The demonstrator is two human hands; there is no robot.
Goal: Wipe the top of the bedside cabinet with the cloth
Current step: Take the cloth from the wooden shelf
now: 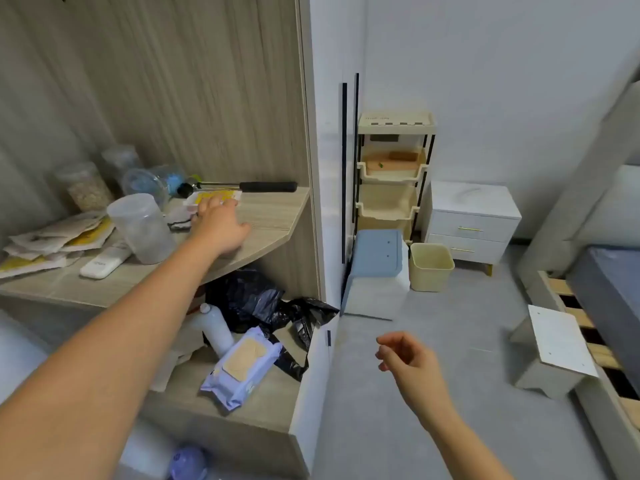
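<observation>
Step in hand, in our judgement: fetching the cloth. No wiping has begun.

The left hand (219,220) lies stretched out over the light wood-grain shelf (273,216), fingers extended and gripping nothing. Its fingertips are at a flat yellow-and-white packet (216,196). Just beside the hand, on its left, lies a pale dark-edged piece (177,223), which we take as the likeliest cloth, though we cannot confirm this. The right hand (403,355) hangs over the grey floor (450,341) with fingers loosely curled, holding nothing.

The white two-drawer bedside cabinet (471,223), with gold handles, stands well apart against the far wall, between the cream tiered storage rack (393,174) and the grey bed (609,282). We see nothing lying on its top.

Next move, as we judge it: close the left fingers on the cloth and lift it clear of the translucent plastic jar (142,226) and the black-handled hammer (242,186) close by. Then cross the room to the cabinet.

Writing: the white remote control (104,263) bears faint lettering, and the rack's top tray carries a short line of print. The pale purple wet-wipe pack (242,367) on the lower shelf shows small print. None of it is legible to us, and we identify no brand.
</observation>
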